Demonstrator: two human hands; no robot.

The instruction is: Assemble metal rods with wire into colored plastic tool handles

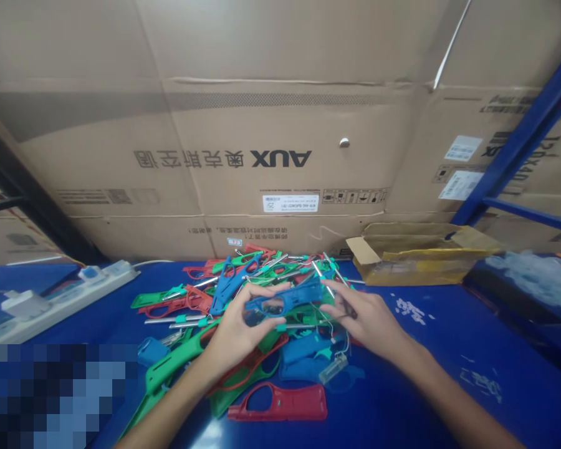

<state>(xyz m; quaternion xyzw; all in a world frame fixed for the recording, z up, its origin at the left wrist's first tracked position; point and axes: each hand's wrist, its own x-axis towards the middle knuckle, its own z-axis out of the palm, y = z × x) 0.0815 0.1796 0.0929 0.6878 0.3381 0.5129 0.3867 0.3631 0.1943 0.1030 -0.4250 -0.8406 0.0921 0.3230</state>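
My left hand (236, 330) and my right hand (362, 318) hold one blue plastic handle piece (285, 299) between them, just above a pile of parts. The left fingers pinch its left end; the right fingers grip its right end. Under and behind the hands lies the heap of red, green and blue plastic handles (215, 293) mixed with several thin metal rods. A red handle (280, 402) lies nearest me on the blue table (402, 399).
A white power strip (60, 293) lies at the left. An open, shallow cardboard box (416, 252) sits at the back right. Large cardboard cartons (271, 156) form a wall behind. A blue rack frame (518, 162) stands at the right, with a clear plastic bag (537, 274) beside it.
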